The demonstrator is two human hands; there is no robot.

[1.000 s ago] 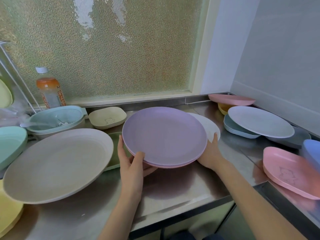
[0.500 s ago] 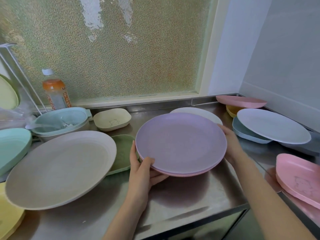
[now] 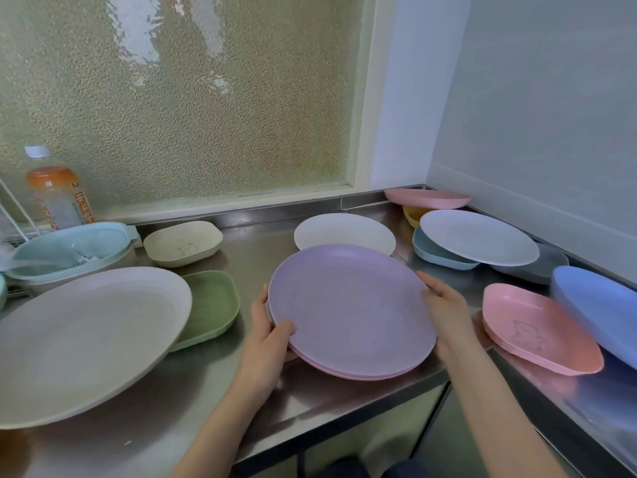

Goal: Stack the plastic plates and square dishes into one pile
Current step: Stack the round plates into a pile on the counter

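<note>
Both hands hold a small stack of round plates, a purple plate [image 3: 351, 308] on top and a pink plate [image 3: 358, 373] showing as a thin edge under it. The left hand [image 3: 267, 334] grips the near-left rim, thumb on top and fingers [image 3: 264, 298] curled under. The right hand [image 3: 444, 305] holds the right rim, its fingers curved along the edge. The stack sits low over the steel surface [image 3: 206, 384], near the front edge; whether it rests on the surface or hangs just above it I cannot tell.

The step in hand looks like carrying this started pile to a spot where the rest can join it. A white plate [image 3: 341, 231] lies just behind it, far side. To the left stands a big beige plate [image 3: 86, 336] overlapping a green square dish [image 3: 210, 308], with a cream square dish [image 3: 182, 243] farther back. To the right are a pink square dish [image 3: 537, 329], a blue dish [image 3: 599, 305], and a pale blue plate [image 3: 479, 241] lying on a blue-grey dish [image 3: 437, 257].

The next move likely calls for setting the pair down flat, freeing one hand, then fetching the white plate. The big beige plate probably belongs at the bottom, being the widest, and the square dishes on top, or the pile may rock.
</note>
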